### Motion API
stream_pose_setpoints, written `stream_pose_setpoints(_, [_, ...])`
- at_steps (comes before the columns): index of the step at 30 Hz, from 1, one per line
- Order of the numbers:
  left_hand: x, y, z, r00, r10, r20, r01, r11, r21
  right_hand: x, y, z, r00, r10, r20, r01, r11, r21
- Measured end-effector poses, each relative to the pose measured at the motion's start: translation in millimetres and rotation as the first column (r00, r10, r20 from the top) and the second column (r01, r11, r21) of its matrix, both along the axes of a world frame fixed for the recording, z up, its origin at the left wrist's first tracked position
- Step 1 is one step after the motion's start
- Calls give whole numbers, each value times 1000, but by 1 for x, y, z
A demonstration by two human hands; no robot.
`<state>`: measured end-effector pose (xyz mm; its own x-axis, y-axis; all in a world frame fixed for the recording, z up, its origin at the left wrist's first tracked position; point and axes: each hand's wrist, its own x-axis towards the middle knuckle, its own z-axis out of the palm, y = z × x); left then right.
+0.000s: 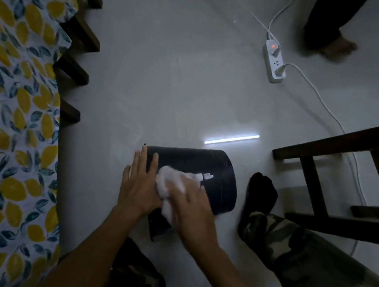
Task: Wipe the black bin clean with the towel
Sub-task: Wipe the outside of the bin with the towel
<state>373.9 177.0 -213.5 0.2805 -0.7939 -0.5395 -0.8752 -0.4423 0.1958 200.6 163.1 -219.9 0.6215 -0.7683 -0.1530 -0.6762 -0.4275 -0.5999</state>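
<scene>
Two flat hands lol: left hand [140, 185] bracing black bin [218, 173], right hand [193, 209] spread, pressing towel [172, 178] onto it. Lies sideways on surface [169, 77], stretching away rightward past both.

Black bin [206, 171], white towel [171, 183], lemon-print cloth [5, 112].

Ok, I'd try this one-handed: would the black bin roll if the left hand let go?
Probably: the black bin lies on its side, its round wall on the glossy floor. The left hand lying flat on it seems to steady it.
</scene>
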Motion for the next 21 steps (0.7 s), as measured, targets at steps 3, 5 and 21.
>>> stream_pose_setpoints(3, [3,4,-7,1000,-5,-26,4,998,-55,15,6,-26,975,139,-173,-163,977,-138])
stream_pose_setpoints(5, [6,9,-14,998,-1,-58,-6,993,-118,19,-3,-40,973,140,-183,-169,973,-154])
stream_pose_setpoints(21, [-9,17,-9,998,63,-26,-64,997,-41,-53,-9,-55,949,-109,-294,78,990,-115])
